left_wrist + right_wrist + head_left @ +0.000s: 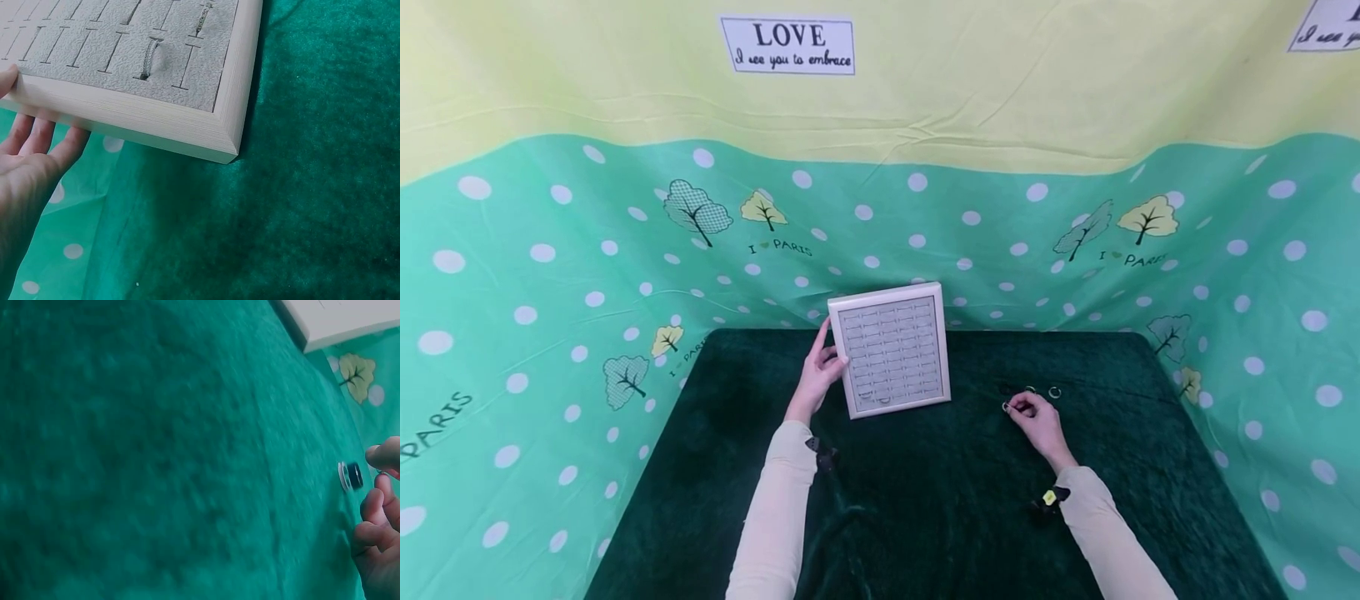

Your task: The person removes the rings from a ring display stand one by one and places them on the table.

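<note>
A ring display tray (pixel 895 354) with a pale frame and slotted grey padding stands tilted up on the dark green cloth. My left hand (pixel 815 377) grips its left edge, thumb on the front and fingers behind. Low in the padding, a silver ring (pixel 149 59) and another patterned ring (pixel 202 19) sit in slots. To the right of the tray, my right hand (pixel 1037 423) pinches a small ring (pixel 1006 407) at its fingertips. Just beyond that hand lies a loose ring (pixel 1055 392), with another ring (pixel 1030 389) partly hidden by the fingers.
Dark green plush cloth (pixel 925 500) covers the table. A green and yellow printed curtain (pixel 880 212) with white dots hangs behind and along both sides. Each wrist bears a small black camera strap (pixel 1048 500).
</note>
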The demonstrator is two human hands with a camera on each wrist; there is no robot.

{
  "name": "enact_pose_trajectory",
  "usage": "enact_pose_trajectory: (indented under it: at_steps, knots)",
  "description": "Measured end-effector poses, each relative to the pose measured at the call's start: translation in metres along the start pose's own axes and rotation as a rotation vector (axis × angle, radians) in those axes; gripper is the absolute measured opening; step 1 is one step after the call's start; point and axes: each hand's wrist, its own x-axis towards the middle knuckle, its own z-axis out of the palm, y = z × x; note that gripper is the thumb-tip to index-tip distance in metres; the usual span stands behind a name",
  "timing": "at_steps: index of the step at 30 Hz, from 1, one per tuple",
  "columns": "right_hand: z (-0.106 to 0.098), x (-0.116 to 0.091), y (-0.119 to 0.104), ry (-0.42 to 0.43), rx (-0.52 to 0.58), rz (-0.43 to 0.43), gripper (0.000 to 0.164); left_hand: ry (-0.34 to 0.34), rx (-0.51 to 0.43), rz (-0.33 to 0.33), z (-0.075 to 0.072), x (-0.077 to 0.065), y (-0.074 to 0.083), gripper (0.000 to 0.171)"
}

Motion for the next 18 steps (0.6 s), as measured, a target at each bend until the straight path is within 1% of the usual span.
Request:
enact_pose_trajectory:
  at_steps: [7,13,18]
  knots:
    - [-0.014,0.003,0.007,0.001,-0.022,0.018,0.008,0.004,0.003,-0.002,0.0,0.001,0.001,0.081]
    - [-0.024,0.005,0.016,-0.001,-0.075,0.017,0.007,0.0,-0.013,-0.019,0.0,0.001,0.002,0.08]
    - [-0.03,0.006,0.026,-0.002,-0.109,0.02,0.007,-0.038,-0.013,-0.03,0.004,-0.006,0.019,0.081]
